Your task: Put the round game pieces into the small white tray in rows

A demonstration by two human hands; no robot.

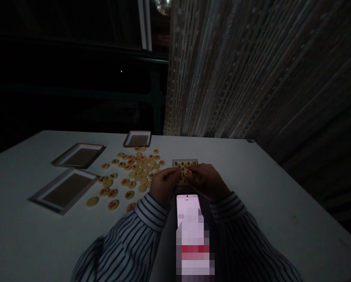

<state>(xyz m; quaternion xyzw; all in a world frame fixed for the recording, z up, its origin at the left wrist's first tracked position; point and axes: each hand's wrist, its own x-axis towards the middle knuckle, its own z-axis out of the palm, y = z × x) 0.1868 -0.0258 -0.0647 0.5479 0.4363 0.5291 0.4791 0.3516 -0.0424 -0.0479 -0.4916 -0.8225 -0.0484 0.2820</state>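
From my remote station I read the head view from left to right. On a white table (22, 196), two shallow card trays with brown floors lie at the left: the nearer tray (64, 191) and the farther tray (78, 155). A third card tray (137, 138) stands at the far edge.

Status: most of the round xiangqi pieces (138, 170), marked in red or black, lie loose on the table between these trays and the hands. A smaller group sits in a fourth tray (184, 159), directly under the fingers. Loose pieces far outnumber those in this tray.

The left hand (165, 185), in a blue-striped shirt cuff (151, 212), reaches in from the near side. The right hand (208, 181) mirrors it. Both sets of fingers curve inward and nearly meet over the fourth tray, their tips among the pieces there. A red-marked piece (188, 172) lies just at the right fingers. I cannot confirm a grip by either hand.

A smartphone (188, 205) lies screen-up between the forearms, showing 00; the rest of its screen is blurred. A ribbed grey curtain (246, 70) hangs at the right.
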